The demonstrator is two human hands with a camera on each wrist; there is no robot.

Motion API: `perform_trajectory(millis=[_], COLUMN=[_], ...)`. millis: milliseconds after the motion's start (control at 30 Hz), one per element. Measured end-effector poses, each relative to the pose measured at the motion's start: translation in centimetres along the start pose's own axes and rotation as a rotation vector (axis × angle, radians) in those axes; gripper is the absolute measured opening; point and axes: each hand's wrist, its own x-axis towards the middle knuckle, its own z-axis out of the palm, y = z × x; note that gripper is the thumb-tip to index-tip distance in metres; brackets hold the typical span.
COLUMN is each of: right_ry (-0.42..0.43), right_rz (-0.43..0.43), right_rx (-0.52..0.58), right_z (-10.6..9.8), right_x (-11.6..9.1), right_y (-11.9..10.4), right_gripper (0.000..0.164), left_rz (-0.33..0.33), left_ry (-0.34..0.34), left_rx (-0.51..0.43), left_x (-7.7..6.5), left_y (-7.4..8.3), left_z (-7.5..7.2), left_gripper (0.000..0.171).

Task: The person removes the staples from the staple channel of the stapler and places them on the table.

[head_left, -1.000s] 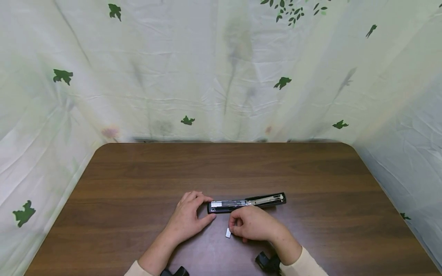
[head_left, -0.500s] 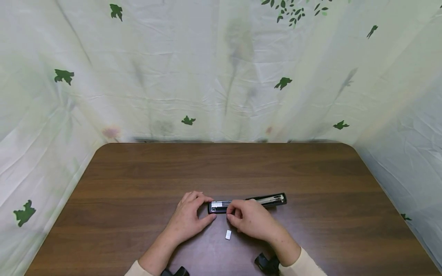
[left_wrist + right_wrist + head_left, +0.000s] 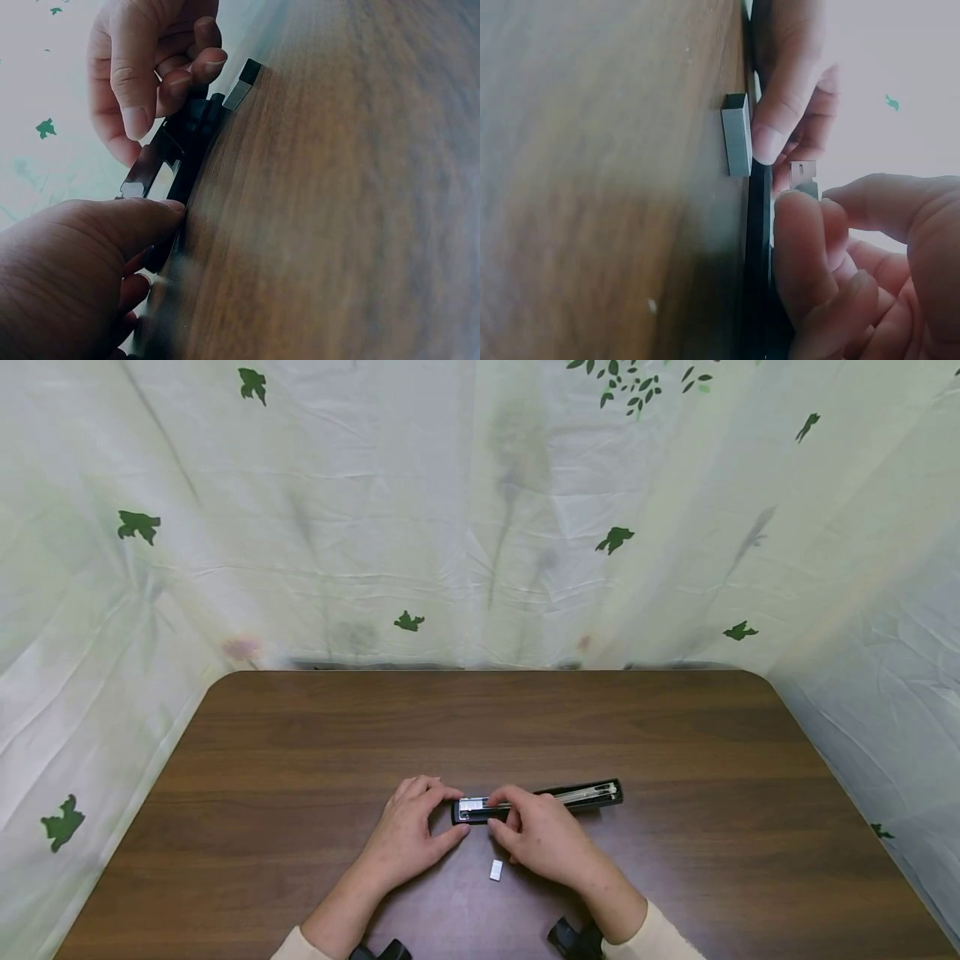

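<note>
A black stapler lies opened out flat on the table, its metal magazine showing at the left end. My left hand grips that end, thumb along the near side and fingers on the far side. Over the middle of the stapler, my right hand has thumb and index finger around the metal part, which the fingers partly hide. A metal plate shows just past the right fingertips in the right wrist view. In front of the stapler lies a short strip of staples, touched by neither hand.
The brown wooden table reaches back to a pale curtain with green leaf prints. Black wrist devices show below both hands at the near edge.
My right hand has let go of the staple strip, which stays on the table. It has moved up onto the stapler and shifted slightly left, index finger reaching out. My left hand has stayed put.
</note>
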Motion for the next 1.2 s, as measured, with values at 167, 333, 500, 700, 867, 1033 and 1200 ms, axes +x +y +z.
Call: perform_trajectory(millis=[167, 333, 500, 700, 867, 1033, 1200], right_ry=[-0.033, -0.066, -0.080, -0.050, -0.033, -0.022, -0.025], right_rz=[0.023, 0.051, 0.087, 0.118, 0.141, 0.151, 0.151], right_rx=[0.017, 0.086, 0.158, 0.212, 0.241, 0.273, 0.283], right_z=[0.2, 0.3, 0.6, 1.1, 1.3, 1.4, 1.7], right_x=[0.1, 0.0, 0.1, 0.3, 0.4, 0.4, 0.4], right_y=[0.0, -0.3, -0.4, -0.3, -0.3, -0.3, -0.2], right_gripper=[0.021, 0.024, 0.024, 0.020, 0.018, 0.015, 0.016], left_rz=[-0.011, -0.016, -0.016, -0.017, -0.011, -0.008, -0.022], left_ry=[-0.008, -0.008, -0.001, 0.001, 0.007, 0.015, 0.001], left_rx=[-0.003, -0.009, -0.015, -0.017, -0.013, -0.014, -0.030], left_x=[0.0, 0.0, 0.0, 0.1, 0.1, 0.1, 0.0], left_y=[0.0, 0.0, 0.0, 0.0, 0.0, 0.0, 0.0], left_z=[0.0, 0.0, 0.0, 0.0, 0.0, 0.1, 0.1], left_gripper=[0.033, 0.032, 0.030, 0.030, 0.031, 0.031, 0.031])
